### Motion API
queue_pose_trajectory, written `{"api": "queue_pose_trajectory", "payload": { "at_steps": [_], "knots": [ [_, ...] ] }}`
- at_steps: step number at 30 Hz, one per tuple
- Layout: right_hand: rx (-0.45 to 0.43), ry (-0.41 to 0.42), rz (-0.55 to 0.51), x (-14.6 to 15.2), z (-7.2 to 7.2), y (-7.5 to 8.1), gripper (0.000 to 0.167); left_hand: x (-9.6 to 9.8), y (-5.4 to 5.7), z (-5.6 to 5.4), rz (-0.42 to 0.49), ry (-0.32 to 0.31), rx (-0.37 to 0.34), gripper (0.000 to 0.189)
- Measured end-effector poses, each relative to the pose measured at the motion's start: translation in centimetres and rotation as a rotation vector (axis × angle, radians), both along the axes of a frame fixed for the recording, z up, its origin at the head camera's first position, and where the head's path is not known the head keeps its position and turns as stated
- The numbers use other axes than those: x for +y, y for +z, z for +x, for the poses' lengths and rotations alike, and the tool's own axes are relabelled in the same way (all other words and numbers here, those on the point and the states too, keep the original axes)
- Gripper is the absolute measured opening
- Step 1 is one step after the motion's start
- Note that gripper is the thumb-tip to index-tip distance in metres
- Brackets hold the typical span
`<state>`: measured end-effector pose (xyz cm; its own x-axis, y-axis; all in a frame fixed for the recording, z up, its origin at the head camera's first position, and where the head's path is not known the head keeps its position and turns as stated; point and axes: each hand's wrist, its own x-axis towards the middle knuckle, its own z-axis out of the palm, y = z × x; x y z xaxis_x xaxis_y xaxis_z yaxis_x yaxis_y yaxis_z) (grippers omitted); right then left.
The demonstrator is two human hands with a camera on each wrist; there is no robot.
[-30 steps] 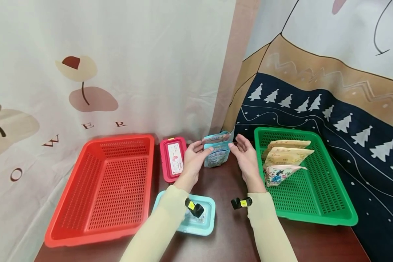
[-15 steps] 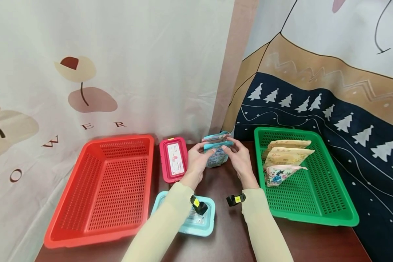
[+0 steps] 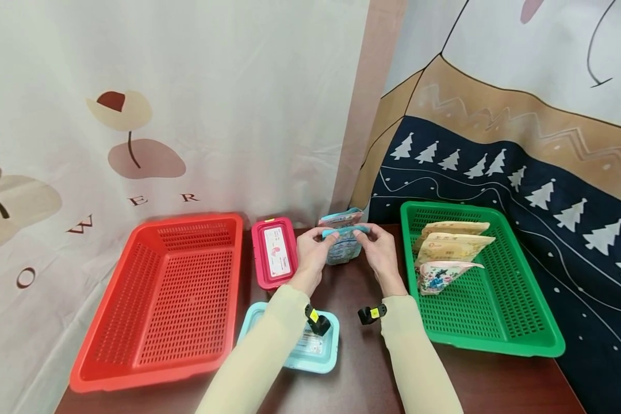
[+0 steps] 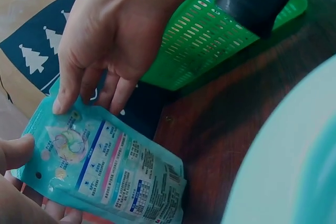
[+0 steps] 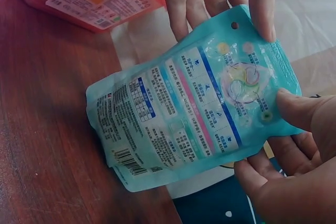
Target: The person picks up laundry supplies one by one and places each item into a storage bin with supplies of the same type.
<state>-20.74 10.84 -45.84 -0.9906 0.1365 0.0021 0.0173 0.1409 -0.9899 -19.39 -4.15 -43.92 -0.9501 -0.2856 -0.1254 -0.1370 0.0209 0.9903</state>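
A teal printed refill pouch [image 3: 344,250] stands upright on the table, its back label facing me. My left hand [image 3: 310,256] pinches its upper left corner between thumb and fingers. At the upper right corner, my right hand [image 3: 383,256] pinches it likewise. The right wrist view shows the pouch's label [image 5: 173,111] in full, with both thumbs on the near face and the other fingers behind. In the left wrist view, the pouch's lower end [image 4: 163,198] comes close to the dark wood. Just behind stands another pouch [image 3: 341,218], pink and blue, mostly hidden.
To the left is a red basket [image 3: 233,310]. A pink-lidded box [image 3: 276,253] lies by my left hand, and a light blue box [image 3: 315,359] sits under my left forearm. The green basket [image 3: 517,339] at right holds several upright pouches [image 3: 452,247]. Curtains hang behind the table.
My right hand has moved left from beside the pouch and now pinches its upper right corner. My left hand has shifted slightly right. The pouch's top edge is pulled straighter and flatter.
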Motion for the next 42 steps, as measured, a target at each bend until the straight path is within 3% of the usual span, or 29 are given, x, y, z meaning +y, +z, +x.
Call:
{"api": "queue_pose_trajectory", "payload": {
  "at_steps": [9, 23, 33, 42],
  "knots": [
    [0.012, -0.021, 0.006, 0.5, 0.2, 0.5, 0.023, 0.1, 0.4, 0.0, 0.018, 0.013, -0.018, 0.018],
    [0.096, -0.027, 0.016, 1.5, 2.0, 2.4, 0.025, 0.1, 1.8, 1.2, 0.014, -0.061, 0.091, 0.017],
    [0.127, 0.000, 0.011, 2.1, 3.2, 4.0, 0.028, -0.1, 2.9, 2.2, -0.013, -0.088, 0.103, 0.021],
    [0.166, 0.014, 0.020, 2.6, 4.1, 5.1, 0.028, -0.2, 3.9, 3.1, -0.025, -0.124, 0.174, 0.026]
  ]
}}
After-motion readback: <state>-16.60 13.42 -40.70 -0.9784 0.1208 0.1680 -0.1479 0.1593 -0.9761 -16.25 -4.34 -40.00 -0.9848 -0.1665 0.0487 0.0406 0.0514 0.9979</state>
